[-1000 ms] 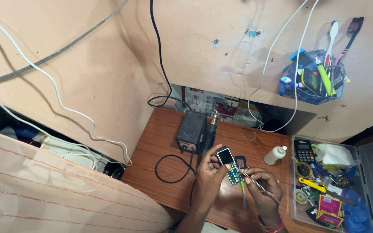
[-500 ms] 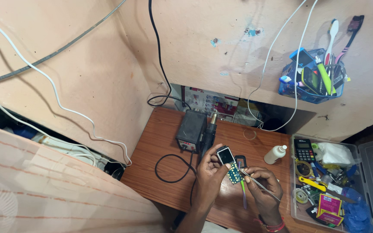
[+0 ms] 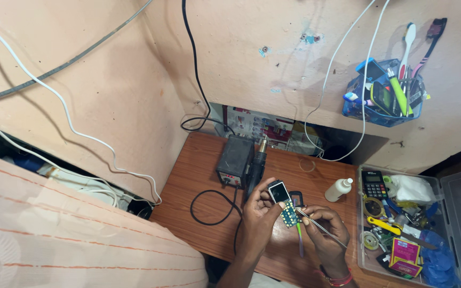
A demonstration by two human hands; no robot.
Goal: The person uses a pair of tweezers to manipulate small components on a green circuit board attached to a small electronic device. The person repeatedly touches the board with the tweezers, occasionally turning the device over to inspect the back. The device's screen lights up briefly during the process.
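My left hand (image 3: pixel 259 216) holds a small green circuit board (image 3: pixel 285 207) with a little screen at its top end, raised above the brown wooden desk (image 3: pixel 201 173). My right hand (image 3: pixel 326 233) grips thin metal tweezers (image 3: pixel 316 224), whose tips touch the board's lower edge. A small dark part (image 3: pixel 296 198) lies on the desk just behind the board.
A grey hot-air station (image 3: pixel 235 160) with its black handpiece (image 3: pixel 256 165) and looped cable stands at the desk's back. A white squeeze bottle (image 3: pixel 339 189) is to the right. A clear tray (image 3: pixel 401 224) holds a calculator and tools. A blue wall basket (image 3: pixel 382 96) holds brushes.
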